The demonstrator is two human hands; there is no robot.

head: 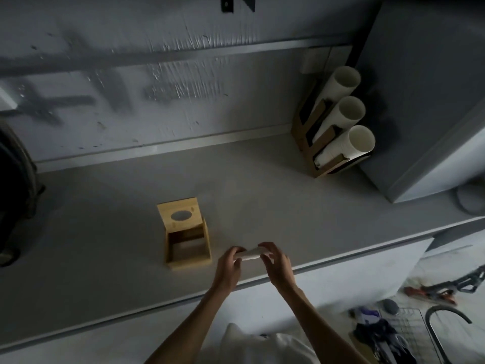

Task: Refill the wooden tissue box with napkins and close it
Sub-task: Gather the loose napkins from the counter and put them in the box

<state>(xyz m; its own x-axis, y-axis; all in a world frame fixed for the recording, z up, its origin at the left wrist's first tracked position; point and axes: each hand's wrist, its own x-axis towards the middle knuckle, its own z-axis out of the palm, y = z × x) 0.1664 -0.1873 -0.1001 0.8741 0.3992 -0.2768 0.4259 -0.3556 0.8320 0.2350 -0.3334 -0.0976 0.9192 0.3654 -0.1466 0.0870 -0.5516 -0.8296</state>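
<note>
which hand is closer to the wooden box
Left. The left hand sits just right of the box, gripping one end of the napkins. The right hand holds the other end, farther from the box.

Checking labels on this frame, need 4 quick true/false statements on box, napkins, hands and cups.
1. The box lid is shut. False: it stands open, hinged up at the back.
2. Both hands hold the napkins. True: left hand and right hand grip the two ends.
3. The napkins are already inside the box. False: they are held to the right of it, above the counter.
4. Three cup stacks sit in a holder at the back right. True.
</note>
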